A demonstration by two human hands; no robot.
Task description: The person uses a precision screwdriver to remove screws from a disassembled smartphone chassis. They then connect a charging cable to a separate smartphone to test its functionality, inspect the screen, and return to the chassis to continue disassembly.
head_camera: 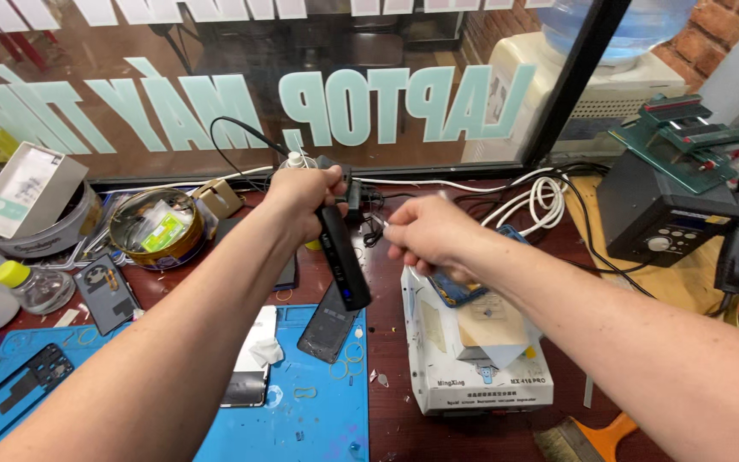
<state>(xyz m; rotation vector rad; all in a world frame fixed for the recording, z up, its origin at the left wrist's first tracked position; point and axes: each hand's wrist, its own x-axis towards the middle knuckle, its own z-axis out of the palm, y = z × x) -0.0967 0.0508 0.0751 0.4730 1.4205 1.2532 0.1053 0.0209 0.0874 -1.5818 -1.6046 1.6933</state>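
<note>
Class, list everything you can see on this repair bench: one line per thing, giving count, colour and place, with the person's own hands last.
work mat: one, blue, front left of the bench
phone back shell: one, dark grey, on the mat's right edge
handheld tool: one, black, cabled, gripped in the left hand
white machine: one, white, centre bench under the right forearm
round tin: one, gold, left of centre, holding small packets
small bottle: one, clear with yellow cap, far left
coiled cable: one, white, by the window
control box: one, black, right side
brush: one, orange handle, front right
left hand: closed around the handheld tool
right hand: fingers pinched at the tool's cable end; what they hold cannot be told
</note>
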